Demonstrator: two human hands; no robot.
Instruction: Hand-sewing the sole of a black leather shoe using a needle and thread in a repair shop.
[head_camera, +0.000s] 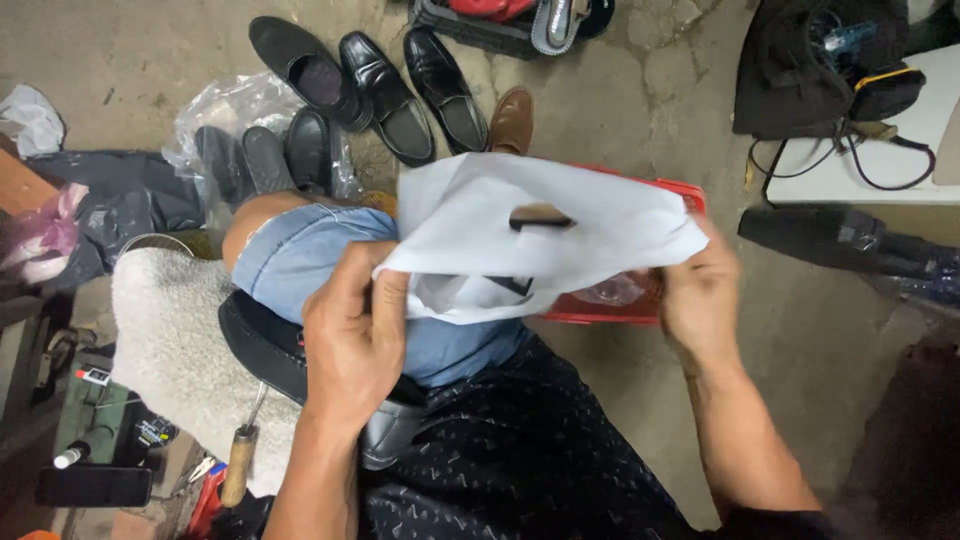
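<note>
1. Left hand (355, 335): fingers pinch the left edge of a white plastic bag (540, 240).
2. Right hand (700, 295): fingers closed on the bag's right edge.
3. Bag is held stretched between both hands, above the knee and a red crate (690, 195).
4. Black shoe (265, 345) rests on the lap; several shoes (390, 90) lie on the floor.

- Below me I see a cracked, stained concrete floor (640, 90), grey-brown and evenly lit.
- Black dress shoes (380, 80) and one brown shoe (512, 118) lie in a loose row on it.
- A crumpled clear plastic bag (235, 110) sits beside them.
- At upper right, a white table (900, 150) carries a black bag (800, 70).
- A white towel (165, 340) lies at left.
</note>
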